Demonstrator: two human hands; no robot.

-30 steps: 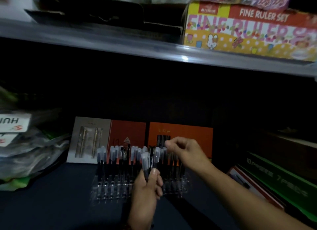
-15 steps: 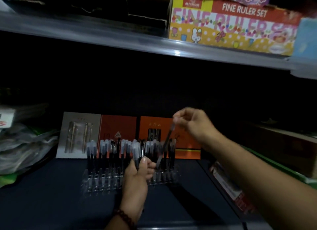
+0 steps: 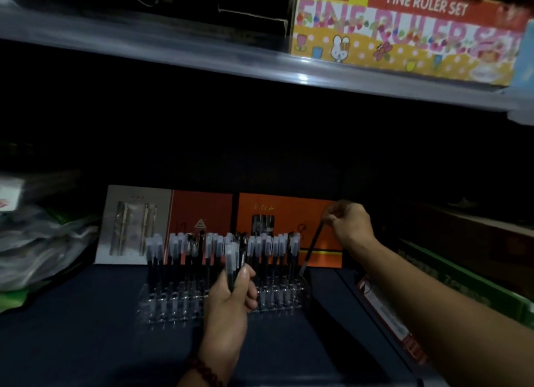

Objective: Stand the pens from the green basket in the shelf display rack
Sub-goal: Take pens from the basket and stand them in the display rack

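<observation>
A clear display rack stands on the dark shelf, filled with several upright black pens with pale caps. My left hand is in front of the rack's middle and grips a small bunch of pens upright. My right hand is raised at the rack's right end and pinches the top of one dark pen, which slants down with its tip near the rack's right edge. The green basket is not in view.
Orange and grey pen gift boxes lean behind the rack. Plastic-wrapped goods lie at the left. Green and red boxes sit at the right. A shelf board above carries a "Fine Ruler Set" box.
My right hand has carried a single pen up and out to the right end of the rack. My left hand has kept its bunch in front of the rack.
</observation>
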